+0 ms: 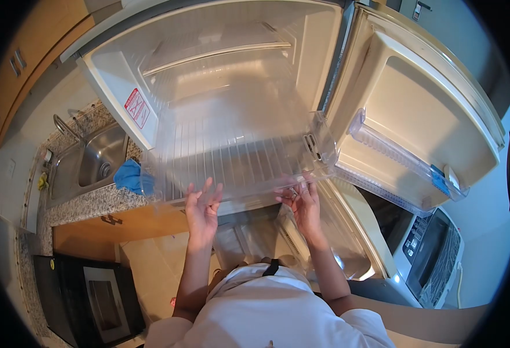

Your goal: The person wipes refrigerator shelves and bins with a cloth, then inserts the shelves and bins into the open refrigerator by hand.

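A wide clear plastic drawer [231, 159] with ribbed lines sticks out of the open upper compartment of a refrigerator [121, 75]. My left hand [203, 211] holds its front edge left of the middle, palm up and fingers curled against the plastic. Farther right on the same edge, my right hand [303, 209] grips the drawer with bent fingers near the front right corner. The back of the drawer is still inside the compartment, below a clear shelf [217, 55].
The open upper door [434, 104] with clear racks stands at the right, a washing machine [434, 255] below it. At left are a steel sink [101, 153], a blue cloth [128, 176] on the granite counter and a black oven [92, 296]. A lower door [353, 232] hangs open.
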`<state>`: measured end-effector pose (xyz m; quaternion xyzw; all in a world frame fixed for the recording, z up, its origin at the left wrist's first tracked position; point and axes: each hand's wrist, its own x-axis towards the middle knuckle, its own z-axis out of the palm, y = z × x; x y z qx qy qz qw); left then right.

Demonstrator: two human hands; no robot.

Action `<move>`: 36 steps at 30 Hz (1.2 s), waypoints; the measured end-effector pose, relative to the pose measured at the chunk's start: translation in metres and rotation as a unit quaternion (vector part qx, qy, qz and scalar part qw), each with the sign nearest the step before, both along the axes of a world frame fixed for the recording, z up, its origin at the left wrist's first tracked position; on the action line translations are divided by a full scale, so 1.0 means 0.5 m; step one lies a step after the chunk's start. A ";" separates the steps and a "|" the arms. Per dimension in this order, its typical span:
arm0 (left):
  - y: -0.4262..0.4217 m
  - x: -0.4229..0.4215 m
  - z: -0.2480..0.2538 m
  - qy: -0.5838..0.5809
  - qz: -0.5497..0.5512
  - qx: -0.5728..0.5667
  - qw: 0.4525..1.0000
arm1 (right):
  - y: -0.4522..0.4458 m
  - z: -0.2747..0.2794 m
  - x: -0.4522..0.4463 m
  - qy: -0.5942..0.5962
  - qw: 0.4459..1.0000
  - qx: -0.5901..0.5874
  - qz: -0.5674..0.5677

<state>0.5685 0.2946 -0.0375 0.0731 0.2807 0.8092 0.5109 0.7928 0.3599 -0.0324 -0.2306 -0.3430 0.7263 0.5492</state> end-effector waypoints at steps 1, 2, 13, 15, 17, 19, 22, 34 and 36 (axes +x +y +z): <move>-0.002 0.003 0.006 0.004 0.001 -0.006 1.000 | -0.005 0.013 -0.006 -0.014 1.000 -0.002 -0.009; -0.004 0.006 0.010 0.007 0.001 -0.013 1.000 | -0.007 0.019 -0.011 -0.028 0.999 -0.004 -0.017; 0.005 0.005 0.037 0.032 0.004 -0.004 0.999 | 0.021 0.042 -0.044 -0.010 0.999 0.000 -0.050; 0.009 0.014 0.038 0.026 0.017 -0.001 1.000 | 0.033 0.040 -0.043 -0.023 0.998 0.007 -0.054; 0.014 0.015 0.040 0.039 0.001 0.015 0.999 | 0.044 0.044 -0.040 -0.015 0.998 0.017 -0.059; 0.015 0.019 0.056 0.040 0.008 -0.002 0.999 | 0.054 0.046 -0.037 -0.022 0.998 0.016 -0.048; 0.013 0.022 0.055 0.041 0.000 0.003 0.999 | 0.048 0.048 -0.033 -0.022 0.998 0.018 -0.048; -0.027 0.004 0.085 0.089 0.011 -0.035 0.995 | -0.012 0.061 -0.045 0.014 0.999 -0.023 -0.040; -0.012 -0.025 0.089 0.088 0.005 -0.035 0.996 | -0.017 0.069 -0.062 0.012 0.999 -0.020 -0.040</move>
